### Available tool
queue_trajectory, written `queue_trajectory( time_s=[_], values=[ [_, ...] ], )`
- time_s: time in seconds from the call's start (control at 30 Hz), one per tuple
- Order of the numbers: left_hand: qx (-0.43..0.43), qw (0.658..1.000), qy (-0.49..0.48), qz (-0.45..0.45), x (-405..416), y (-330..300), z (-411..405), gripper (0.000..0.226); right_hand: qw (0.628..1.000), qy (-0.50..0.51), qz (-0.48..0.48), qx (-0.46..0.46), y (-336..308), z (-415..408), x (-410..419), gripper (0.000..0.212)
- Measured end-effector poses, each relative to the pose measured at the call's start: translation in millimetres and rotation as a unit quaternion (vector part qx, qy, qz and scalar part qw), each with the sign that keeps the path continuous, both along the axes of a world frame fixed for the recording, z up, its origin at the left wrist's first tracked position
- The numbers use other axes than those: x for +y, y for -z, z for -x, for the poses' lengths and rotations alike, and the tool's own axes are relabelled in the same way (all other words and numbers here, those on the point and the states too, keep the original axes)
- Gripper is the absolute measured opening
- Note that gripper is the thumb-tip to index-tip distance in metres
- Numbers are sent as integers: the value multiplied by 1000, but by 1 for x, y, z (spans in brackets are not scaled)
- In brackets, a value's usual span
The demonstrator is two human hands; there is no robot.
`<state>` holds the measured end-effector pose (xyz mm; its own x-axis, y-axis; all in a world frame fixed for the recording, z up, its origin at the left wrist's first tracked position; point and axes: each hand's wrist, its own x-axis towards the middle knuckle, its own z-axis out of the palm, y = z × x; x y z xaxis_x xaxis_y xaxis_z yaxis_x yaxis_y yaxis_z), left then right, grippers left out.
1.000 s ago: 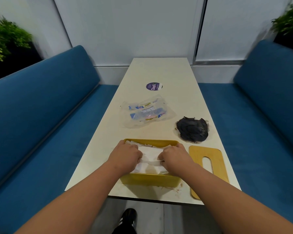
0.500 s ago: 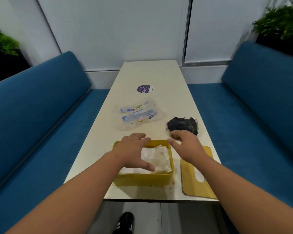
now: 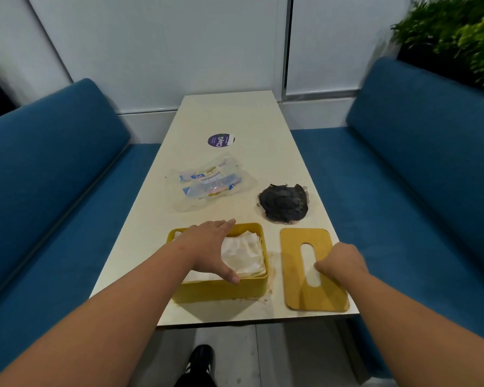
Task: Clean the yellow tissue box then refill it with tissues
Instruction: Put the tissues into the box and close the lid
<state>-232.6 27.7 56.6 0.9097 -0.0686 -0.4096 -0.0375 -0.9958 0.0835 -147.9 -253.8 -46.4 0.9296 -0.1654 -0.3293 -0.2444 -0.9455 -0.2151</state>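
The yellow tissue box (image 3: 221, 290) sits open-topped at the near end of the cream table (image 3: 263, 121), just left of the table's centre line, its long axis running across the table from left to right and its open mouth facing up. A stack of white tissues (image 3: 245, 254) fills it, lying roughly level with the rim. The left hand (image 3: 211, 247) lies flat over the left part of the stack, fingers straight and spread toward the far wall of the box, thumb stretched to the near rim, so it is pressing down and gripping nothing. Just to the right of the box, apart from it, the yellow lid (image 3: 313, 272) lies flat on the table with its long axis pointing away from the person and its oval slot running the same way. The right hand (image 3: 342, 263) rests on the lid's right half, its fingers curled in at the slot's edge; whether they actually hook or grip the lid cannot be told. Beyond the lid lies a crumpled dark cloth (image 3: 284, 202), and left of that an empty clear tissue wrapper (image 3: 211, 182). Farther up the table is a round purple sticker (image 3: 220, 140). Blue bench seats (image 3: 53, 169) flank the table on both sides.
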Motion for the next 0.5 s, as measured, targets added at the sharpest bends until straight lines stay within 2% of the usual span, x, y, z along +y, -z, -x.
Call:
queue_trajectory(
  time_s=[0.13,0.37,0.5],
  values=[
    [2,1000,-5,2,-1,-2,2,131,1000,-19,11,-17,-3,-2,4,27],
    [5,1000,-6,11,0,-2,2,130,992,-55,18,-108,-42,-21,-1,34],
    [-27,990,-63,123,7,-13,-1,116,978,-109,15,-176,-87,-34,16,37]
  ],
)
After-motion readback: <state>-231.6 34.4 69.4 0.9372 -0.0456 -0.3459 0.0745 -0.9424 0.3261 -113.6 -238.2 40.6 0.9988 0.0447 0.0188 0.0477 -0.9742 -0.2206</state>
